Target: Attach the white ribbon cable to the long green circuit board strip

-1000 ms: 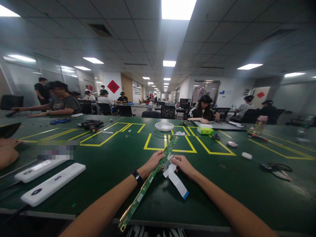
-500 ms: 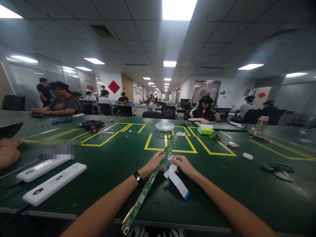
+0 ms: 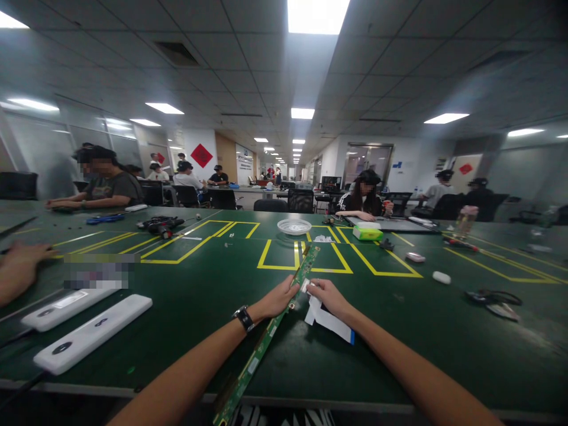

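Observation:
A long, narrow green circuit board [image 3: 256, 354] slants from the near table edge up toward the middle. My left hand [image 3: 280, 297], with a watch on the wrist, is closed around its upper part. My right hand [image 3: 329, 297] pinches a white flat ribbon cable [image 3: 333, 325] just to the right of the board. The cable is folded, and its blue-tipped end hangs out to the lower right. Whether its pinched end touches the board is hard to make out.
White power strips [image 3: 93, 334] lie at left, near another person's hand [image 3: 21, 269]. Beyond the board are a white basket [image 3: 294, 227] and a green tissue pack [image 3: 368, 234]. A white case [image 3: 442, 277] and a dark cable bundle [image 3: 493, 299] lie at right. Two people sit across the table.
The ribbon cable's blue-tipped end has swung right and up, beneath my right hand. Both hands keep their grips. The person's hand at left has moved, and the dark panel there has lowered.

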Demonstrator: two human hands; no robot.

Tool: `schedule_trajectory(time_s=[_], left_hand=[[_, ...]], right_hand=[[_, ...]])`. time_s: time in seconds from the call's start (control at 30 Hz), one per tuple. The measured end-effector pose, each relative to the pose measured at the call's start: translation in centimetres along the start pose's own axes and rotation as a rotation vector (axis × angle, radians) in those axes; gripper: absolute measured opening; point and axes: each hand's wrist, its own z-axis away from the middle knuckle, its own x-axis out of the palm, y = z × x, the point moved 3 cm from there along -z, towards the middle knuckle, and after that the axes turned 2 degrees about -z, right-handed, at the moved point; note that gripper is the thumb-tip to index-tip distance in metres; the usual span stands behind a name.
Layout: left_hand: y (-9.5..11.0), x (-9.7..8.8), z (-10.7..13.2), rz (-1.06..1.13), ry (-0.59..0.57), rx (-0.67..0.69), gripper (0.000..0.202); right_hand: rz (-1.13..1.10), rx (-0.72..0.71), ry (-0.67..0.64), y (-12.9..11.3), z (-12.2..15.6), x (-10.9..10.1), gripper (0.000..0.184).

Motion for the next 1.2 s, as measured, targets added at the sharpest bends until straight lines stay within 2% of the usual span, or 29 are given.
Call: schedule_trajectory(time_s=[0.17,0.37,0.57,0.73,1.03,1.2], left_hand=[[-0.2,0.2,-0.1,-0.045,0.003,0.043,0.045],[0.2,0.2,-0.1,-0.001,0.011,0.072,0.044],[-0.2,0.0,-0.3,0.016,0.047,0.059,0.045],[-0.7,0.0,-0.6,0.075,0.051,0.064,0.046],[0.7,0.2,0.2,0.051,-0.008,0.065,0.049],[0.8,0.4,0.2,0.017,-0.033,0.071,0.049]], right_hand=[[0.049,-0.07,-0.021,0.1,-0.2,-0.1,0.033],[0.05,-0.098,-0.028,-0.5,-0.2,0.0,0.04],[-0.035,-0.029,-0.025,0.0,-0.3,0.1,0.042],[-0.017,-0.036,0.001,0.4,-0.5,-0.1,0.039],[0.021,-0.054,0.021,0.3,-0.2,-0.1,0.038],[0.036,-0.049,0.028,-0.1,0.0,-0.1,0.038]])
